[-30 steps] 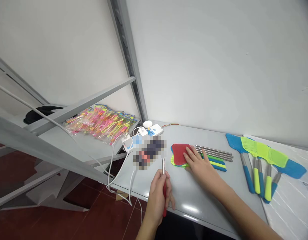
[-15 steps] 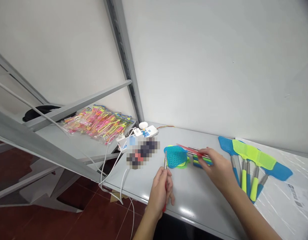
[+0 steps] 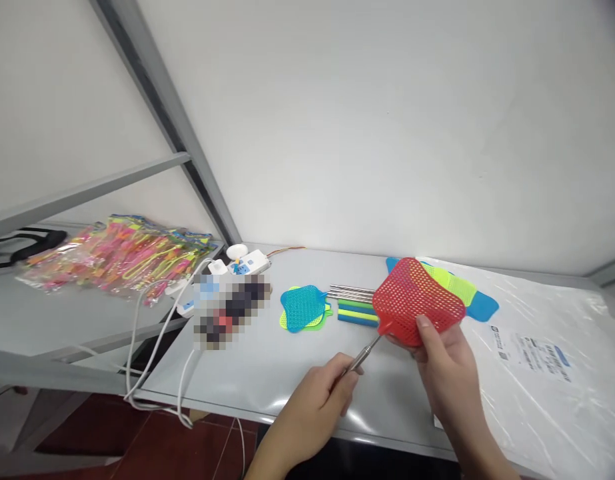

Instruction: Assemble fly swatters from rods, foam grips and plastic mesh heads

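Right of your left hand (image 3: 323, 401), which is gripping a metal rod (image 3: 358, 360), your right hand (image 3: 450, 373) is pinching the red swatter head (image 3: 414, 297), its neck (image 3: 386, 325) meeting the rod's far end.

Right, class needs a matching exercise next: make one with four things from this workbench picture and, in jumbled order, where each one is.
Things
1. red mesh head
2. single metal rod angled toward it
3. plastic-bagged items
4. white labelled package

Places
A. on the table, at the picture's right
B. held in the left hand
C. on the shelf
D. held in the right hand

Pairs: 1-D, 2-B, 3-C, 4-A
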`<control>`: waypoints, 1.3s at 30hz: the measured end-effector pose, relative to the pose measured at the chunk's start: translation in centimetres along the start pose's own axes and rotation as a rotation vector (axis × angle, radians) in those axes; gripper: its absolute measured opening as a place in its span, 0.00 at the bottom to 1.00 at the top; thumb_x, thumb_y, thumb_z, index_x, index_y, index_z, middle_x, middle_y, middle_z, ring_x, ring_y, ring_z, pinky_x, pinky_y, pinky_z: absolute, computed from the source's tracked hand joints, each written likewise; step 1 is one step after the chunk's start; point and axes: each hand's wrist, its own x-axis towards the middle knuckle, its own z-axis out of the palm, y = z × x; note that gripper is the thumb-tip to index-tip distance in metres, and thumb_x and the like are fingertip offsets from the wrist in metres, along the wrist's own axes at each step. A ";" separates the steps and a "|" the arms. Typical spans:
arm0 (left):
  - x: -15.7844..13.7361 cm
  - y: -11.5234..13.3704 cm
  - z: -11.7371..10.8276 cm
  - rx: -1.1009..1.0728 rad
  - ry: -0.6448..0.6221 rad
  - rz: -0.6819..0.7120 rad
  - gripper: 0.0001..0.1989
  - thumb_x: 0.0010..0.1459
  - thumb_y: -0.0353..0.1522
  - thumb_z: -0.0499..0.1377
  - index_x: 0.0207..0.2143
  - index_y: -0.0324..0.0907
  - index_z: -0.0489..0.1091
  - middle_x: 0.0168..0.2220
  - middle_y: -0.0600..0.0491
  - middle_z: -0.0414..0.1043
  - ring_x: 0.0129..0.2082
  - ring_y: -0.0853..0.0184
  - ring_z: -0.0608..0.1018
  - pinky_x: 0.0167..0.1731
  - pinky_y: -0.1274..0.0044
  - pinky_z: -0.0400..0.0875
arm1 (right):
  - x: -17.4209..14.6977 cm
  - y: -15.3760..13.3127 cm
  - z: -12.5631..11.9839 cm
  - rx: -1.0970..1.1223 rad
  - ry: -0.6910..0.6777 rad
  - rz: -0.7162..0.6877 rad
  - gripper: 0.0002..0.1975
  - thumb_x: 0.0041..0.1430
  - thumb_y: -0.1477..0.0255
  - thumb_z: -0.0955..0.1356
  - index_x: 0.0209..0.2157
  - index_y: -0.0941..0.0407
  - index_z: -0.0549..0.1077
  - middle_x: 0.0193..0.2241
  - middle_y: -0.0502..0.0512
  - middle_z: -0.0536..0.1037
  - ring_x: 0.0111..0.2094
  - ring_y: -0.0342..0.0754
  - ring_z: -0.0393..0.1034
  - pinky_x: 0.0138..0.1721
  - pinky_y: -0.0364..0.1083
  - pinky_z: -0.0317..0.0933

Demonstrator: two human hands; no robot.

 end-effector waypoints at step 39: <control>0.1 2.9 1.6 0.577 0.042 0.019 0.13 0.69 0.38 0.40 0.37 0.44 0.60 0.25 0.54 0.66 0.26 0.64 0.70 0.25 0.76 0.52 | 0.2 -1.2 -1.7 0.136 -0.133 0.208 0.16 0.56 0.63 0.72 0.44 0.55 0.72 0.46 0.58 0.78 0.43 0.55 0.76 0.38 0.53 0.75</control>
